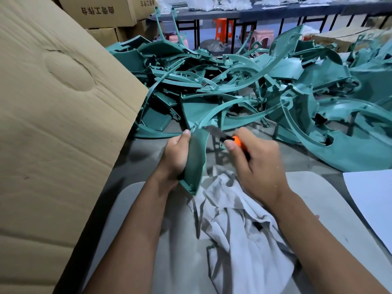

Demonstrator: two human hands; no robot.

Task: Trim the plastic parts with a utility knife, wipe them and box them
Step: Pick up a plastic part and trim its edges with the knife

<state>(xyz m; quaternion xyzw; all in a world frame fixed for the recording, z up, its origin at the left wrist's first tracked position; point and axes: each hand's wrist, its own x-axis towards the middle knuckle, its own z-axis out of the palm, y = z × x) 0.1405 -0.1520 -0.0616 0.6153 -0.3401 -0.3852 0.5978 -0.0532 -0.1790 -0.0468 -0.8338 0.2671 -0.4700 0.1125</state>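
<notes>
- Nearest of all, a crumpled white cloth (239, 225) lies over the person's lap, between the two forearms and below both hands.
- Just beyond it, the left hand (177, 154) grips a curved teal plastic part (196, 158), fingers wrapped behind the part and the thumb laid along its left edge up to the top corner. The part stands roughly upright, its lower end close above the cloth.
- On the right, the right hand (254, 164) curls round an orange-and-black utility knife (228, 139), thumb pressed on the body near the orange section.
- Its blade is blurred and points up and left toward the top edge of the held part; whether it touches the plastic cannot be told.
- Farther off, a big heap of teal plastic parts (244, 85) sprawls across the grey floor (286, 153), from centre to far right.
- At left, a large cardboard flap (59, 102) leans in, filling that side from near to far.
- Stacked cardboard boxes (101, 11) sit at the far left.
- A long table (275, 11), with an orange stool (223, 28) and a pink one (262, 38) under it, runs along the far edge.
- At near right, a white sheet (371, 200) shows at the frame edge.
</notes>
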